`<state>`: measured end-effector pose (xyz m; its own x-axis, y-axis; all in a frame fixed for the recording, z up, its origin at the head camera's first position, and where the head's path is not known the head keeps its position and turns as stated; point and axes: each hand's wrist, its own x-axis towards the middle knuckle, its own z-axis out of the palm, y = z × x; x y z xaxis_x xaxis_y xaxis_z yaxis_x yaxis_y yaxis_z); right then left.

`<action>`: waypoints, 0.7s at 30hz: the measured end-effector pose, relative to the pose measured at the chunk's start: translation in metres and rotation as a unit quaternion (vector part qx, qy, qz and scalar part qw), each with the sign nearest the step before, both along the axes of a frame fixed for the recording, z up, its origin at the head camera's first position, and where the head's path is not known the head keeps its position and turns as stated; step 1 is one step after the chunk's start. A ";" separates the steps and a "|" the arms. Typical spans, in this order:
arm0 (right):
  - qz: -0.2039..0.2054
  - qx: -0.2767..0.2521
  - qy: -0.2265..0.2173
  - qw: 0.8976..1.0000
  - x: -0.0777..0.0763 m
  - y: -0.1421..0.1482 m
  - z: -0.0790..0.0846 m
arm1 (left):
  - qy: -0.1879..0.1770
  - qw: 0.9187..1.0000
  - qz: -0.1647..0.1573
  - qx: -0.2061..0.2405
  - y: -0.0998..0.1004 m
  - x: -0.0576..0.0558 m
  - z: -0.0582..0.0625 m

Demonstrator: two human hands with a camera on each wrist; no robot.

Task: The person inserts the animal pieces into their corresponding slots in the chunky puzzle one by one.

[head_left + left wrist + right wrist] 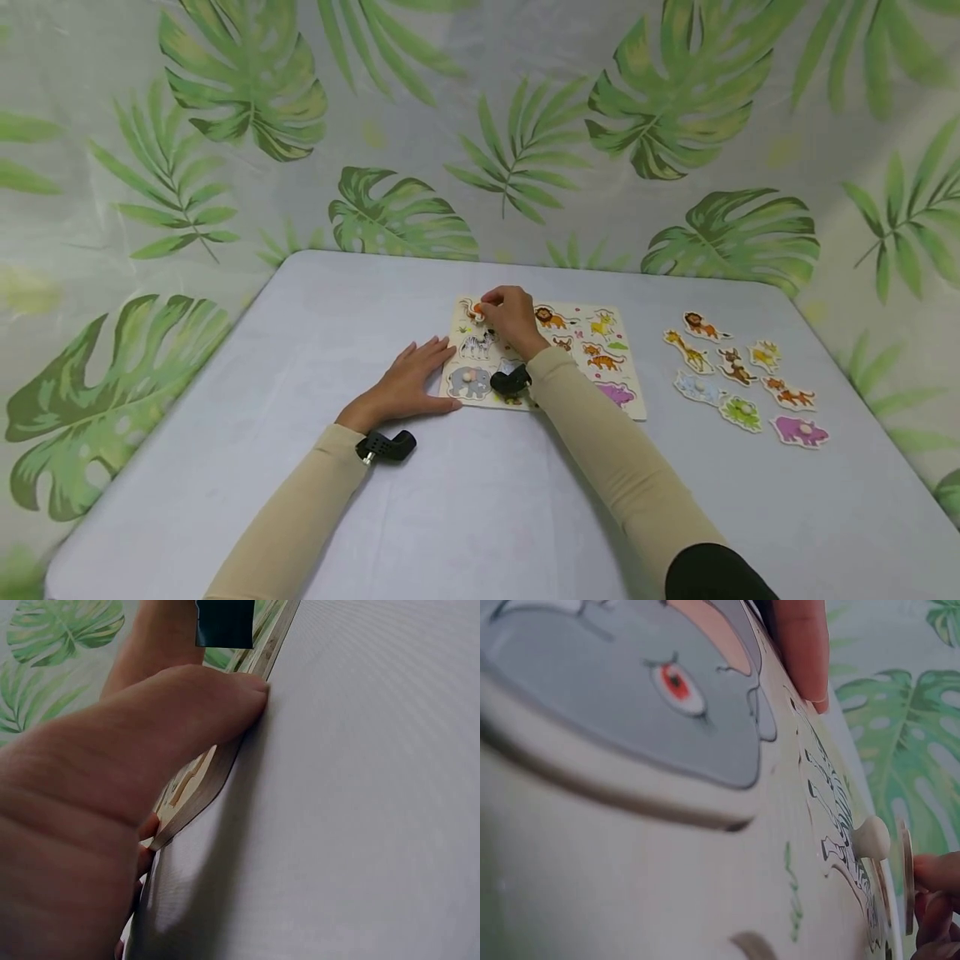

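A wooden animal peg puzzle board point(548, 406) lies on the table. At its far left corner my right hand point(512, 317) pinches a small puzzle piece point(908, 881), which shows edge-on and just above the board in the right wrist view; its picture cannot be made out there. Nearby on the board are a zebra piece with a round knob point(872, 838) and an elephant piece point(468, 382). My left hand point(408, 379) lies spread at the board's near left corner, fingers along the left edge and thumb point(217, 701) against the near edge.
To the right of the board several loose animal pieces lie on the white table, among them a lion point(703, 326), a giraffe point(688, 352), a green frog-like piece point(741, 412) and a purple hippo point(800, 432). A leaf-patterned curtain point(517, 167) hangs behind the table.
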<state>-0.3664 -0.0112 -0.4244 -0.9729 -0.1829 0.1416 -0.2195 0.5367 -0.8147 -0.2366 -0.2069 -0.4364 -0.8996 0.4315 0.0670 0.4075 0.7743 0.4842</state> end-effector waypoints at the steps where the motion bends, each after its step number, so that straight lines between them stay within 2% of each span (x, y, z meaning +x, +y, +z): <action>1: 0.002 0.002 0.003 1.000 0.000 0.000 0.000 | 0.002 1.000 -0.001 0.001 0.000 0.000 0.000; 21: 0.022 0.017 0.007 1.000 -0.002 0.000 -0.003 | 0.010 1.000 -0.005 -0.001 0.000 0.000 -0.001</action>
